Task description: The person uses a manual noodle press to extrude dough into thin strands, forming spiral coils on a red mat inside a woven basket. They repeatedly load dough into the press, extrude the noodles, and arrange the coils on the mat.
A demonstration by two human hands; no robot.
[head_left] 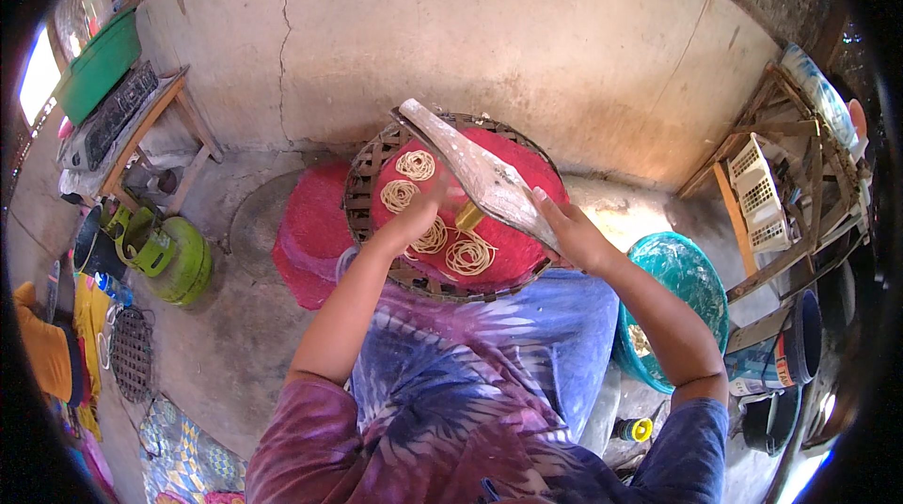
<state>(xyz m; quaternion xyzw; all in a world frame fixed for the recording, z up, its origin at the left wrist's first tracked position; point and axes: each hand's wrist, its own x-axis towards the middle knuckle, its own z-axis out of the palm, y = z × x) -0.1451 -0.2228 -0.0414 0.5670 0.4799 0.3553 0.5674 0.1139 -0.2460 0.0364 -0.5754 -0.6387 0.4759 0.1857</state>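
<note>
My right hand point(576, 236) is closed round the near right end of a long, flour-dusted wooden press point(489, 180), which slants over a round woven tray point(360, 194). Under the press a short brass-coloured tube point(468, 215) sticks out. My left hand point(423, 212) is beside the tube, over the coils; its fingers are smeared by motion, so their grip is unclear. On the tray's red cloth point(508, 151) lie several loose nests of pale noodle strands, among them a front coil point(470, 255) and a back coil point(415, 165). The wood hides part of the cloth.
A teal tub point(673, 307) stands by my right arm, with pale stuff inside. Red cloth or plastic point(315, 222) lies left of the tray. Further left is a green gas cylinder point(174, 264). A wooden rack point(800, 175) stands right; the cracked wall point(451, 34) rises behind.
</note>
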